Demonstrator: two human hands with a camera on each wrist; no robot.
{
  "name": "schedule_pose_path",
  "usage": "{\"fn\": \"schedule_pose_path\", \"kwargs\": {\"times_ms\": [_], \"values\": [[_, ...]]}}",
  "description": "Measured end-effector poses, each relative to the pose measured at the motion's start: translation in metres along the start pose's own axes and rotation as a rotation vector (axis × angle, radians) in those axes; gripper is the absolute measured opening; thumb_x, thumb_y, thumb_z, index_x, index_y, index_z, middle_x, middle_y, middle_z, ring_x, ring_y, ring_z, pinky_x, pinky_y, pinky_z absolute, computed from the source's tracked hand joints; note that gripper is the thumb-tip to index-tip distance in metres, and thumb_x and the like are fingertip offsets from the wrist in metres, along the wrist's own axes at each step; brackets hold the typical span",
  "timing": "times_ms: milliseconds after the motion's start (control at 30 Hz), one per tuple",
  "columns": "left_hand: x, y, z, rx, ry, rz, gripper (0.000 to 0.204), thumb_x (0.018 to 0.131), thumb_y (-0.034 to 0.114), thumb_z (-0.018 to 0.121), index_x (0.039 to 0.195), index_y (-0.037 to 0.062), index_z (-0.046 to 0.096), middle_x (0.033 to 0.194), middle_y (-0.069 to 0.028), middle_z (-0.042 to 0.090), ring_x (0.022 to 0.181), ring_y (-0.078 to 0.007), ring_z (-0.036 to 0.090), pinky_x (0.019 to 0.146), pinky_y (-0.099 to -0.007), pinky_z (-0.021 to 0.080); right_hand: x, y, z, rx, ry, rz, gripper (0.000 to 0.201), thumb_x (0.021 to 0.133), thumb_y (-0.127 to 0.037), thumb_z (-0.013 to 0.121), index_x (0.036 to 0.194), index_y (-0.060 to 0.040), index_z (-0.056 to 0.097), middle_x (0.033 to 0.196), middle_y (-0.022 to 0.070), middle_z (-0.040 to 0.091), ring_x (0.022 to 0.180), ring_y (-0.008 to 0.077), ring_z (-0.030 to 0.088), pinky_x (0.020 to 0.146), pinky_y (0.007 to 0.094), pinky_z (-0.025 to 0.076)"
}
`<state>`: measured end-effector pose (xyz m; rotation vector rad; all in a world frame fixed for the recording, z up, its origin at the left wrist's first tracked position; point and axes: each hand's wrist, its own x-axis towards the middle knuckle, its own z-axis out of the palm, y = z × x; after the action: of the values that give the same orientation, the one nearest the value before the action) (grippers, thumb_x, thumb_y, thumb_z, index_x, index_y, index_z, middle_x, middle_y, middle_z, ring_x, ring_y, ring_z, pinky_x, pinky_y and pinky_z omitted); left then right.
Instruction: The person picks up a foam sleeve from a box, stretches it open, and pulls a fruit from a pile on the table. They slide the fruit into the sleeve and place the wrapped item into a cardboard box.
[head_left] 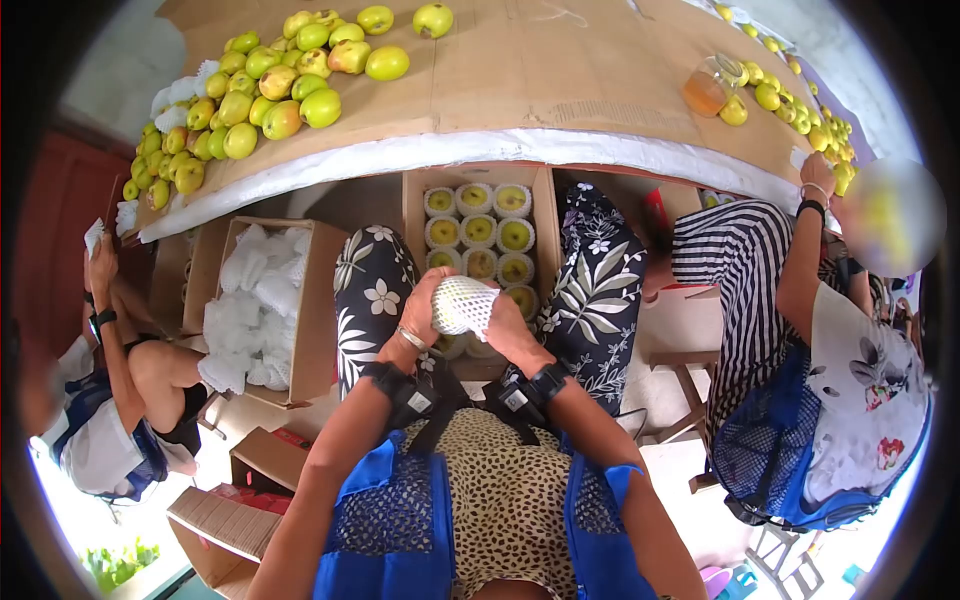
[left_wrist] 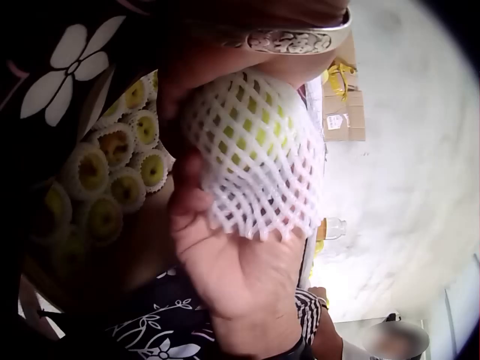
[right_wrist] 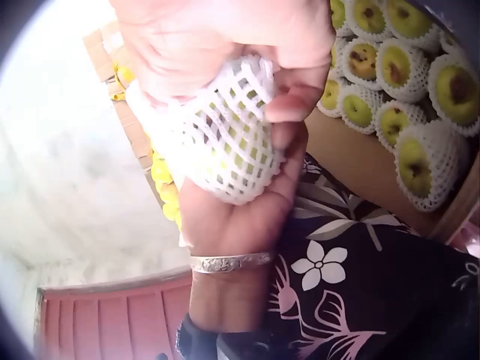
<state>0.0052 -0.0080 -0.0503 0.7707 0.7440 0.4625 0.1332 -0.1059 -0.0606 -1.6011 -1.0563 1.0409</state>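
Observation:
An apple in a white foam net sleeve (head_left: 462, 305) is held between both hands, above the lap. My left hand (head_left: 418, 308) grips it from the left, its palm and fingers around the netted fruit in the right wrist view. The right hand (head_left: 508, 328) pinches the loose end of the net on the other side. Green skin shows through the mesh in the left wrist view. Just beyond the hands stands a cardboard box (head_left: 545, 215) with rows of netted yellow-green apples (head_left: 478, 231).
Loose apples (head_left: 260, 100) are heaped on the cardboard-covered table (head_left: 520, 75). A box (head_left: 318, 330) of white foam nets (head_left: 255, 295) stands left of my knees. A jar (head_left: 708, 88) of orange liquid is at the right. People sit on both sides, one in striped trousers (head_left: 735, 255).

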Motion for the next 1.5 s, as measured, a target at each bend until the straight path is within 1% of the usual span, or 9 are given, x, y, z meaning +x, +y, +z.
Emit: {"fn": "schedule_pose_path", "kwargs": {"times_ms": [67,100,233,600,667,733,833,1000,1500], "values": [[-0.001,0.005,-0.003,0.575,-0.065,0.337,0.036,0.092,0.028,0.041,0.112,-0.0008,0.049,0.103,-0.0115,0.06,0.094,-0.0175,0.059,0.082,-0.0314,0.049,-0.009,-0.004,-0.004,-0.032,0.075,-0.126,0.051,0.078,-0.027,0.067,0.118,-0.0024,0.046,0.099,0.0087,0.062,0.078,0.0171,0.062,0.066,0.028,0.05],[-0.001,0.005,-0.005,0.858,-0.097,0.507,0.037,0.091,0.029,0.042,0.113,-0.0007,0.049,0.104,-0.0123,0.06,0.096,-0.0179,0.059,0.083,-0.0326,0.049,-0.019,-0.053,-0.021,0.265,-0.034,0.232,0.052,0.079,-0.027,0.066,0.12,-0.0031,0.045,0.101,0.01,0.061,0.078,0.017,0.062,0.065,0.028,0.05],[-0.002,0.011,-0.008,-0.731,-0.453,-0.014,0.045,0.087,0.033,0.046,0.116,-0.0006,0.05,0.11,-0.0211,0.057,0.102,-0.0374,0.055,0.089,-0.0442,0.046,-0.031,-0.087,-0.066,0.336,0.161,0.087,0.03,0.084,-0.016,0.061,0.11,-0.0026,0.051,0.095,0.0063,0.061,0.074,0.0071,0.057,0.063,0.0214,0.047],[0.01,0.011,-0.004,-0.299,-0.071,-0.043,0.04,0.089,0.035,0.043,0.108,0.0016,0.053,0.104,-0.0114,0.06,0.094,-0.027,0.059,0.081,-0.0385,0.048,-0.094,-0.327,-0.075,-0.503,-0.486,-0.862,0.021,0.074,-0.004,0.066,0.094,-0.004,0.058,0.087,0.0058,0.061,0.078,0.0101,0.058,0.064,0.0234,0.047],[0.031,-0.033,-0.04,0.46,0.01,0.257,0.027,0.088,0.026,0.047,0.102,0.0037,0.054,0.098,-0.0096,0.063,0.091,-0.0219,0.061,0.078,-0.0327,0.049,-0.099,-0.333,-0.058,-0.562,-0.601,-0.933,0.02,0.074,-0.005,0.065,0.093,-0.0037,0.058,0.086,0.0063,0.061,0.077,0.011,0.058,0.064,0.0241,0.047],[0.021,-0.026,-0.018,-0.13,-0.056,0.077,0.027,0.088,0.027,0.046,0.1,0.0044,0.055,0.095,-0.0091,0.064,0.089,-0.0212,0.062,0.075,-0.033,0.05,-0.105,-0.335,-0.044,-0.579,-0.648,-0.966,0.019,0.073,-0.006,0.065,0.091,-0.0034,0.059,0.085,0.0067,0.061,0.076,0.0119,0.058,0.063,0.0248,0.047],[0.008,-0.004,-0.001,0.451,-0.104,0.345,0.032,0.088,0.029,0.042,0.103,0.0041,0.055,0.097,-0.0084,0.064,0.088,-0.0239,0.062,0.076,-0.0374,0.051,-0.109,-0.333,-0.026,-0.572,-0.661,-0.995,0.018,0.072,-0.007,0.065,0.089,-0.003,0.059,0.083,0.0074,0.061,0.075,0.0132,0.058,0.063,0.0259,0.047],[0.024,-0.001,-0.006,-0.489,-0.068,-0.232,0.039,0.082,0.03,0.052,0.111,0.0031,0.054,0.104,-0.0086,0.061,0.093,-0.0271,0.06,0.082,-0.0453,0.048,-0.113,-0.336,-0.009,-0.558,-0.632,-1.038,0.017,0.07,-0.008,0.064,0.086,-0.0023,0.059,0.08,0.0086,0.061,0.073,0.0155,0.058,0.062,0.0276,0.047],[0.006,0.023,-0.004,-0.516,-0.251,-0.232,0.042,0.087,0.032,0.036,0.114,0.0054,0.055,0.109,-0.0095,0.06,0.098,-0.0294,0.057,0.084,-0.0472,0.046,-0.146,-0.342,0.063,-0.474,-0.619,-1.217,0.016,0.065,-0.013,0.062,0.076,-0.0003,0.06,0.072,0.0121,0.06,0.067,0.0222,0.059,0.059,0.0328,0.046]]}}
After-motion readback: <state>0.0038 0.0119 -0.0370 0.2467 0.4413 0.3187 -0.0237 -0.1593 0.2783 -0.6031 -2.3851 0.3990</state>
